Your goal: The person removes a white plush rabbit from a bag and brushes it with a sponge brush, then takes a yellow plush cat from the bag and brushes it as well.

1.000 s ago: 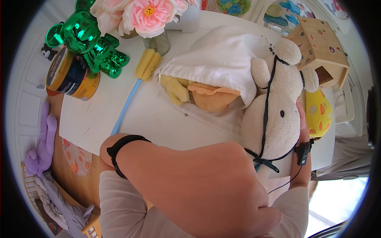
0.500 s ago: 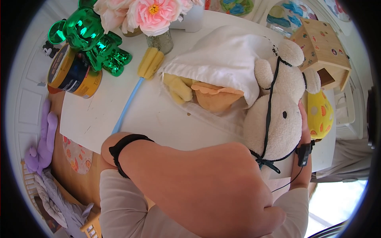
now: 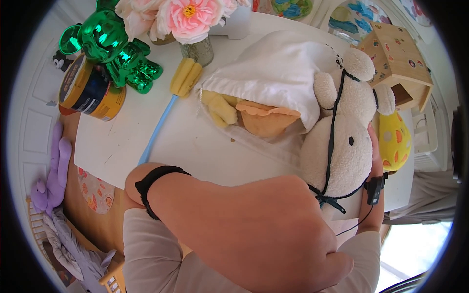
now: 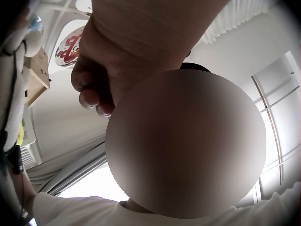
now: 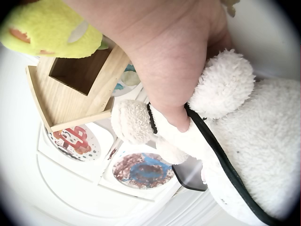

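Nearest the head camera: left hand [image 3: 273, 224], raised, fingers curled closed, nothing visible in grip, blocking view of the near table edge. Just past it, at the right side of the table [image 3: 195, 146]: white plush toy [image 3: 337, 156], lying lengthwise away from the person, dark cord [image 3: 330, 136] running down the front to a bow at the near end. Right hand [image 3: 375, 146] gripping its outer side, thumb pressed into the pile in right wrist view, fingers mostly hidden behind. Can't tell whether the toy's near end overhangs the edge. Tight on both flanks: white cloth [image 3: 278, 58] against the toy's left side, yellow spotted plush [image 3: 393, 141] just beside the right hand. Under the cloth's open edge, orange plush piece [image 3: 268, 122] and pale yellow plush piece [image 3: 220, 110] poking out. Open tabletop between cloth and blue-handled sponge brush [image 3: 159, 129], lower handle end hidden behind the left arm. More bare surface left of the brush, out to the left edge. Tub [image 3: 93, 90] tilted at that edge, touching green shiny figure [image 3: 117, 49]. Farther back: glass vase [image 3: 198, 51] with pink flowers [image 3: 188, 17] beyond the sponge head, wooden house [image 3: 398, 61] near the toy's far end.
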A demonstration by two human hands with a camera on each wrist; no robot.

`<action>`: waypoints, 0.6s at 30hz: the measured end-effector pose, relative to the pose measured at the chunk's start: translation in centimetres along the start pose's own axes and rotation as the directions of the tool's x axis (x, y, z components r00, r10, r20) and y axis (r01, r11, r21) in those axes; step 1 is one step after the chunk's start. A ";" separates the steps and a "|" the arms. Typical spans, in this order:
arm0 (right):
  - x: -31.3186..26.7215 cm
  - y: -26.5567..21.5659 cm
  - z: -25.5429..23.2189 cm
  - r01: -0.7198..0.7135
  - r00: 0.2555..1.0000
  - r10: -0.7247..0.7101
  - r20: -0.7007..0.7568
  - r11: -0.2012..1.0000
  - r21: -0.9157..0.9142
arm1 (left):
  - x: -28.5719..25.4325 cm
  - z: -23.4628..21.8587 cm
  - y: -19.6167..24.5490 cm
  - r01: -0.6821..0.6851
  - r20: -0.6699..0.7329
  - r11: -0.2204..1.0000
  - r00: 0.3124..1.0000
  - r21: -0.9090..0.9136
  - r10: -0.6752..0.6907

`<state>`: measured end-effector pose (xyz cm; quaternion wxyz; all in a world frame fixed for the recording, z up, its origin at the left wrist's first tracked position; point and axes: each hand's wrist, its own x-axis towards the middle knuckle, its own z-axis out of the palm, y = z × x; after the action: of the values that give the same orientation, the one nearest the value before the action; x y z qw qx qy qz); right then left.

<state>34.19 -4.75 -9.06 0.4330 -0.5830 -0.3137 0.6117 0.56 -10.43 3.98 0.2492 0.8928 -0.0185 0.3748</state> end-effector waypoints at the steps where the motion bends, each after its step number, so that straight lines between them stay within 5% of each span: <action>1: -0.2 -0.1 0.2 -0.007 1.000 0.007 -0.004 1.000 0.000 | -0.2 0.3 0.0 0.033 -0.003 0.999 0.999 -0.031 -0.033; 4: 0.1 0.1 -0.1 0.018 1.000 -0.018 0.018 1.000 -0.011 | -0.7 0.8 0.0 0.125 -0.005 0.984 0.992 -0.126 -0.126; 11: -0.2 -0.1 0.2 0.013 1.000 -0.014 -0.014 0.999 -0.038 | -0.3 0.3 0.1 0.067 -0.062 0.988 0.995 -0.138 -0.076; 15: 0.0 -0.1 0.0 0.020 1.000 -0.020 0.004 0.999 -0.038 | -0.2 1.6 0.1 0.081 -0.292 0.955 0.942 -0.285 -0.167; 17: 0.0 -0.1 0.0 0.020 1.000 -0.020 0.015 0.999 -0.038 | 0.0 1.3 0.2 0.074 -0.253 0.983 0.961 -0.166 -0.115; 18: 0.0 -0.1 0.0 0.020 1.000 -0.019 0.012 0.999 -0.037 | 0.6 -0.2 0.3 0.036 -0.114 0.999 0.993 0.020 -0.033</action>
<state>34.18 -4.72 -8.99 0.4261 -0.5844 -0.3332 0.6049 0.80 -10.52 4.58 0.2462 0.8730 0.0151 0.4206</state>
